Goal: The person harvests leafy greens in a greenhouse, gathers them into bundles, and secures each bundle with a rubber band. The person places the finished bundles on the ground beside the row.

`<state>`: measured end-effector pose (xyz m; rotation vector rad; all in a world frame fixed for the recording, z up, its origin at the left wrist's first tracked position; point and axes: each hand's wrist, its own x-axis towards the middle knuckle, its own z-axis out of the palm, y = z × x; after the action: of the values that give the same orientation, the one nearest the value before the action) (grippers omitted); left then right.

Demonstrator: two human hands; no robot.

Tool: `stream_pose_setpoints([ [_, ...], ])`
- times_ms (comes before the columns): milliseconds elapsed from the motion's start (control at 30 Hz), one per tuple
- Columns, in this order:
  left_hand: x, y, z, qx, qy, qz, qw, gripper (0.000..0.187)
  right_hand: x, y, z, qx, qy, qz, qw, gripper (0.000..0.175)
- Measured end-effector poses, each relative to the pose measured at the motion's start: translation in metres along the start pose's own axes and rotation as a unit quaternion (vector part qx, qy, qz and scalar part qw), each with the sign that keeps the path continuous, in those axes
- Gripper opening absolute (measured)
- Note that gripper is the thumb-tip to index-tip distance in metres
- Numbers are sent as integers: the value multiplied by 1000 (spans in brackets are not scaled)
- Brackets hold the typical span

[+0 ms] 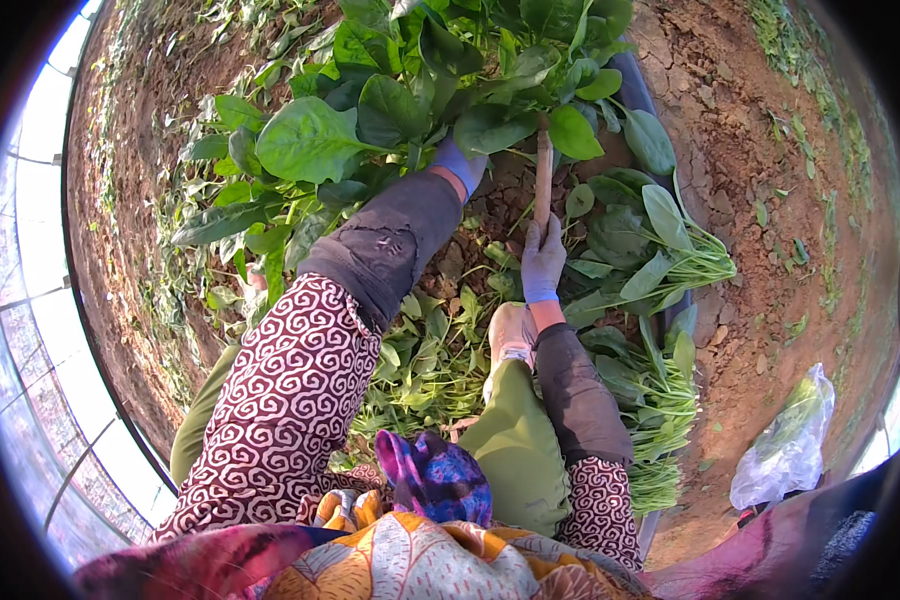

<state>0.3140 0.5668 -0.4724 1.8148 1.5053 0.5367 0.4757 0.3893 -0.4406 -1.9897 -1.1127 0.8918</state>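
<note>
My left hand [459,163], in a blue-purple glove, reaches in among standing spinach plants [394,109]. Leaves cover its fingers, so its grip is hidden. In my right hand [543,260], gloved the same way, is a wooden tool handle [544,176]. The handle points away from me, and its far end disappears under the leaves; what kind of tool it is I cannot tell. Right of that hand, a bunch of cut spinach [667,247] lies with its stems to the right. More cut spinach [652,412] is piled nearer me along the same side.
A dark tube or strip [639,86] runs along the bed's right edge, partly under the spinach. Bare cracked soil [735,315] lies beyond it, with a clear plastic bag [787,439] holding greens. Loose leaves [420,375] litter the ground around my shoe [510,334].
</note>
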Motion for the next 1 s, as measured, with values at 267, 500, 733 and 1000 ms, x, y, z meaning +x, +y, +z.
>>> stream_pose_setpoints([
  [267,1,1,6,-304,30,-18,952,32,-6,-7,3,-7,-62,37,997,33],
  [500,-5,2,-4,-162,14,-22,987,27,-82,42,-29,79,-143,127,978,33],
  [733,-12,-20,-5,-280,-31,-23,959,28,-78,30,-38,109,-67,132,983,34],
  [1000,-19,21,-26,-43,-30,-54,997,29,2,1,11,8,-93,56,994,33],
])
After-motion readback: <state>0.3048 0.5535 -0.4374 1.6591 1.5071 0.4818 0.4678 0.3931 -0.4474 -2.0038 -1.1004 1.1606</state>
